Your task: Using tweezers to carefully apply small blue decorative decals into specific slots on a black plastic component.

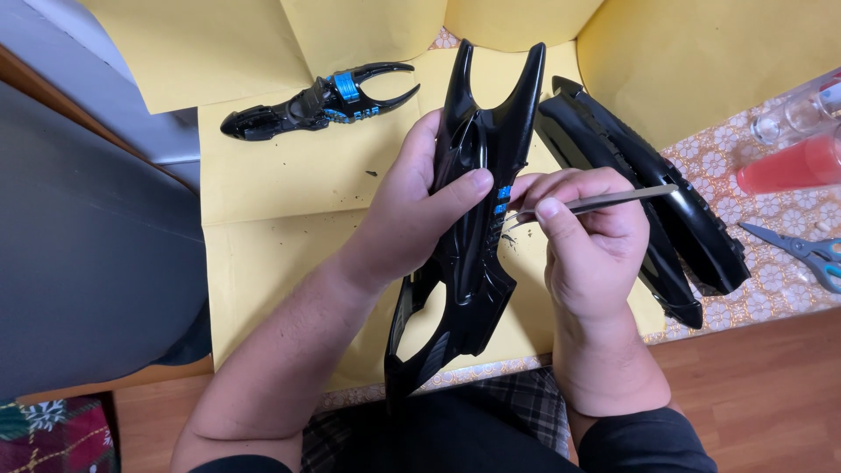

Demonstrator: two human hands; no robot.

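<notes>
My left hand [412, 206] is wrapped around a long glossy black plastic model shell with two pointed prongs at its far end [473, 254], thumb pressed flat across its upper face and fingers curled behind it; the shell stands tilted up off the yellow paper sheet [272, 254] that covers the table, its lower end down near my lap. My right hand [591, 236] is closed tight on a thin metal tool [604, 201] — pinched between thumb and forefinger, the other fingers folded in — and the tool's tip touches the shell's right edge, just beside a small patch of blue markings [503, 200].

Right of my right hand lies a second long black plastic body piece [692, 219], flat on the paper and partly hidden by my knuckles; farther left, well apart from both hands, rests a smaller black claw-shaped part with blue bands [320, 101]. Off the paper (on the flowered tablecloth [780, 263]) lie grey-handled scissors [810, 254], with a clear bottle of red liquid [788, 166] near them.
</notes>
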